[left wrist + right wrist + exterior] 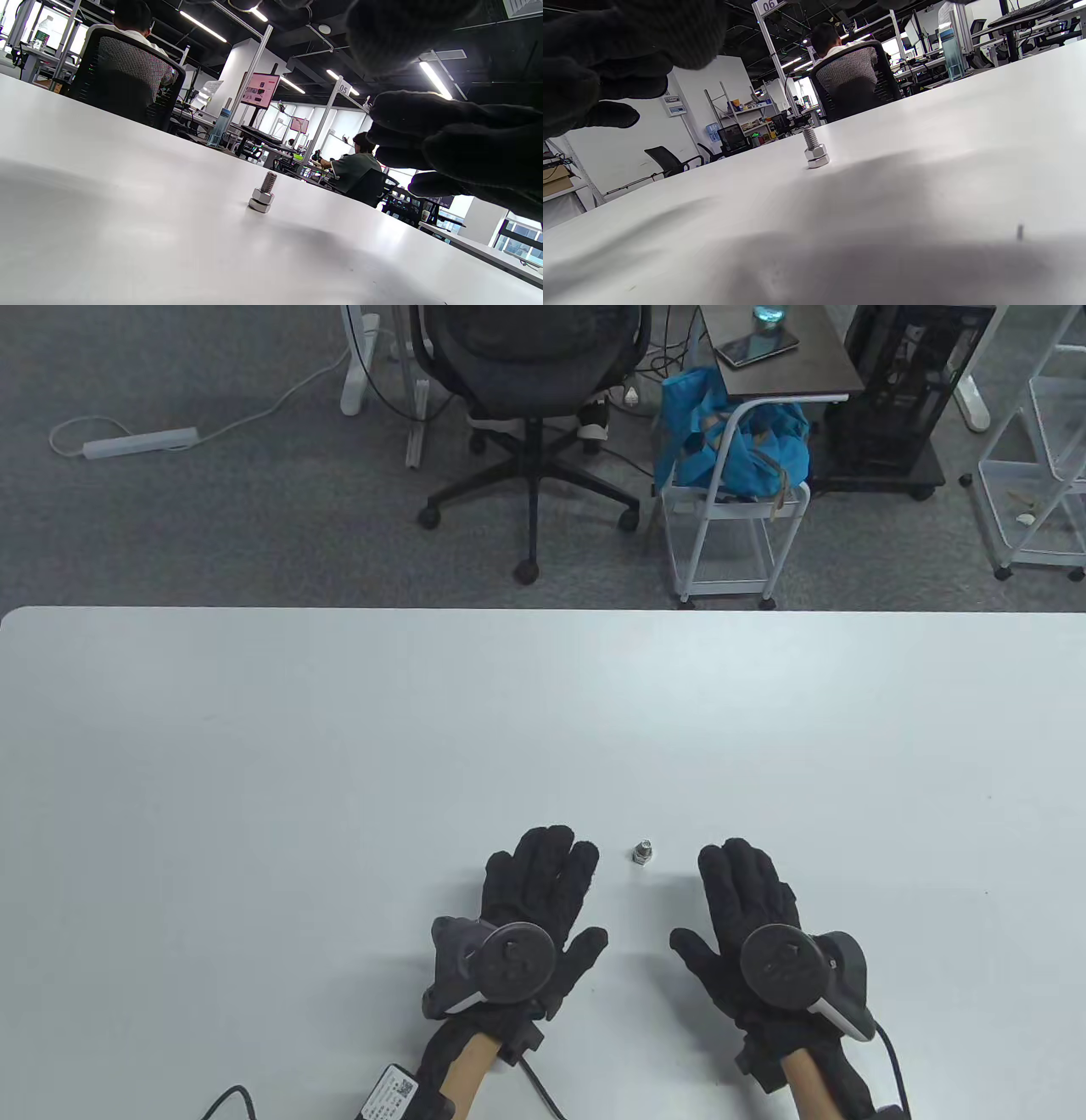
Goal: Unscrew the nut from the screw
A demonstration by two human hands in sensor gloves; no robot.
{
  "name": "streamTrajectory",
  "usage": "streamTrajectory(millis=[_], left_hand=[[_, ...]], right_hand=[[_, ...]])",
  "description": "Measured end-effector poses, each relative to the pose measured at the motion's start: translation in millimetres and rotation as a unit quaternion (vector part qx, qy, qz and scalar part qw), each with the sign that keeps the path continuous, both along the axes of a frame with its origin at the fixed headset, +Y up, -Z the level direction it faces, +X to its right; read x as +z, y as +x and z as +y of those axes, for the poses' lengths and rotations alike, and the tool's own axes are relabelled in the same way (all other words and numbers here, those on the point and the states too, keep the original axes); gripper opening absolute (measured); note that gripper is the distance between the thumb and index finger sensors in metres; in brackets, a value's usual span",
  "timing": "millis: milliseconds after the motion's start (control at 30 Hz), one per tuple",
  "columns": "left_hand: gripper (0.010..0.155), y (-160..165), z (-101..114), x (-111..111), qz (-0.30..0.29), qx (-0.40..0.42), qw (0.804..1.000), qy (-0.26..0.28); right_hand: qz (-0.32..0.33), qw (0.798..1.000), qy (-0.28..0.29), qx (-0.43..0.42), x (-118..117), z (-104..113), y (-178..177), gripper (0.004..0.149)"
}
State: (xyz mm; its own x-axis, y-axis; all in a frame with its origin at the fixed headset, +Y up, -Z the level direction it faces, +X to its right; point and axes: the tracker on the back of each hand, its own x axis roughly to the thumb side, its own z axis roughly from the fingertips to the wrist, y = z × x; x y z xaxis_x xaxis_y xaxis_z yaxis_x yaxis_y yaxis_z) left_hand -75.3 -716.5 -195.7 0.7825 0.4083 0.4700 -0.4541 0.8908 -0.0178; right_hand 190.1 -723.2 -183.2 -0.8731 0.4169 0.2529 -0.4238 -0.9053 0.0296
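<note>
Our left hand [530, 912] and right hand [755, 925] lie flat, fingers spread, grasping nothing, on the white table [254, 780]; between their fingertips stands the screw [642, 851], head down, nut [263, 195] threaded low. Beyond: grey carpet, an office chair [530, 398].

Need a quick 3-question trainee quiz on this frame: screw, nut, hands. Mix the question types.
1. True or false: the left hand grips the screw.
2. Where does the nut sit on the screw?
A. Near the tip
B. Low, just above the head
C. Off it, lying on the table
3. Fill in: the screw stands upright on its ____, between the left hand and the right hand.

Key:
1. False. Both hands lie flat on the table, touching nothing.
2. B
3. head
</note>
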Motion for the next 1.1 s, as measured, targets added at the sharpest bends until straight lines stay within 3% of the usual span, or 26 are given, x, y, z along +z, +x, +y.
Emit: streamTrajectory(millis=[833,1100], left_hand=[[0.088,2,0,1,-0.003,-0.007,1.0,0.001],[0.088,6,-2,1,-0.006,-0.015,1.0,-0.002]], right_hand=[[-0.003,1.0,0.003,0.004,0,-1,-1,0.091],[-0.018,0.999,-0.01,0.044,-16,15,-8,0.09]])
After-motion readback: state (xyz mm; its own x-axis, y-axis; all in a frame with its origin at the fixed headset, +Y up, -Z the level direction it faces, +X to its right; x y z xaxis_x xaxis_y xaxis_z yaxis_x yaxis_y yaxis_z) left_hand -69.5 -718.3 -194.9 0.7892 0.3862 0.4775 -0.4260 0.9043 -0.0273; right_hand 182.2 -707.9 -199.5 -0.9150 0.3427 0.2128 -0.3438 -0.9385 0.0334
